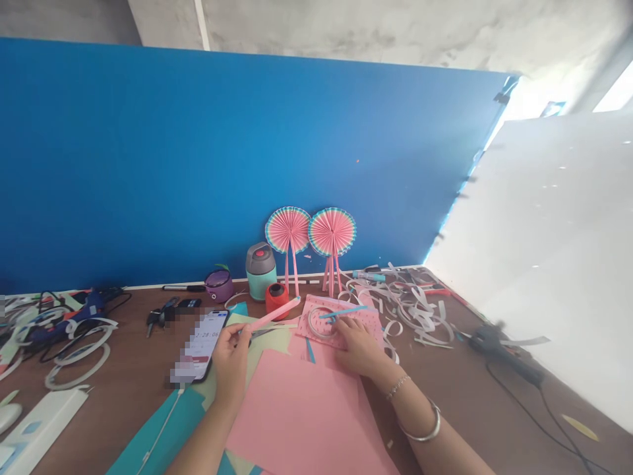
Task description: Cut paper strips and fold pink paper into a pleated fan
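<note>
A folded pink paper strip [274,315] is pinched in my left hand [232,349], its free end pointing up and to the right. Scissors [264,332] lie partly hidden beneath the strip. My right hand [359,346] rests with bent fingers on a pink dotted pad [306,316], its fingertips at a roll of clear tape [312,328] and a thin blue paper strip [349,311]. What lies under those fingers is hidden. Large pink paper [301,409] spreads between my forearms, over pale green paper [257,359] and teal paper [153,429].
Two round pleated paper fans [289,229] lean against the blue partition [222,152]. Nearby stand a mint-and-grey jar [262,280], a red container [275,300] and a purple cup [218,287]. A phone [205,349], white strip scraps [415,313], a glue gun [504,349] and a power strip [44,429] surround the papers.
</note>
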`<state>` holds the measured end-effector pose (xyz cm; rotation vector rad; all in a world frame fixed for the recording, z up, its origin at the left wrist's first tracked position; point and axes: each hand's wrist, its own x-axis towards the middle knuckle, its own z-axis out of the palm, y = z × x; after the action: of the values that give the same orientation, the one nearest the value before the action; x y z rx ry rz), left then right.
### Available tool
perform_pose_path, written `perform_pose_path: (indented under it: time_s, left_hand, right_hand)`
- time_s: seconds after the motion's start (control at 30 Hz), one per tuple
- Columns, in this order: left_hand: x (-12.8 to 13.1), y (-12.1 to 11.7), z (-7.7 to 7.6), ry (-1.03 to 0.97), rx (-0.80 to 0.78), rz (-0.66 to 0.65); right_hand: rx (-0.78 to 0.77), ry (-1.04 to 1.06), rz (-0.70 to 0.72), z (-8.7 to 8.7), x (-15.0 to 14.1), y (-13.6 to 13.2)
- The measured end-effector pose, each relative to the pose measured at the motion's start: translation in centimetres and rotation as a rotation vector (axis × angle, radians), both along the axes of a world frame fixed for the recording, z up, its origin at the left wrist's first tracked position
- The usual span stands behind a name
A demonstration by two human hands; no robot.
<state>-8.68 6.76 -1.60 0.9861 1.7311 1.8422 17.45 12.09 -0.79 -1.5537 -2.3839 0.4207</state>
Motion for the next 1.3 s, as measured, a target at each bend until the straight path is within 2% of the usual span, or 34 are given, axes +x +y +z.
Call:
perform_pose_path:
  time_s: [0.17,0.23,0.43,0.57,0.7,0.8,0.9,1.0,1.13,1.23,1.3]
  left_hand:
    - [-0.2,0.3,-0.6,0.153,-0.022,-0.053]
    - [-0.2,0.4,-0.7,0.222,-0.030,-0.075]
    - [-0.4,0.5,-1.0,0.408,-0.092,-0.083]
    - [-0.5,0.3,-1.2,0.504,-0.171,-0.061]
    - [-0.2,0.1,-1.1,0.585,-0.215,-0.034]
    - [0.2,0.0,-0.6,0.645,-0.154,-0.024]
    - [0.8,-0.3,0.1,0.648,-0.002,-0.133]
    - [1.5,-0.8,0.8,0.505,0.064,-0.378]
    - [2.4,-1.2,1.4,0.061,0.007,-0.660]
    - [2.8,-1.2,1.5,-0.207,-0.110,-0.720]
    - [2.8,-1.2,1.3,-0.339,-0.140,-0.716]
  right_hand:
    - [0.032,0.115,-0.030,0.1,-0.5,0.0]
    - [0.036,0.259,-0.041,0.0,-0.7,0.3]
    - [-0.091,0.888,-0.098,0.2,-1.1,0.6]
    - [-0.045,1.022,-0.154,0.5,-1.0,0.6]
    - [-0.201,1.179,-0.184,0.0,-0.9,0.9]
    - [-0.315,1.254,-0.157,-0.3,-1.0,0.8]
    - [-0.320,1.180,-0.069,-0.1,-1.3,0.2]
    - [-0.199,0.942,0.099,0.4,-1.8,-0.8]
    - [-0.013,0.601,0.313,1.1,-2.7,-2.3]
    - [0.045,0.500,0.381,1.0,-3.2,-2.7]
    - [0.103,0.501,0.366,0.2,-3.2,-2.2]
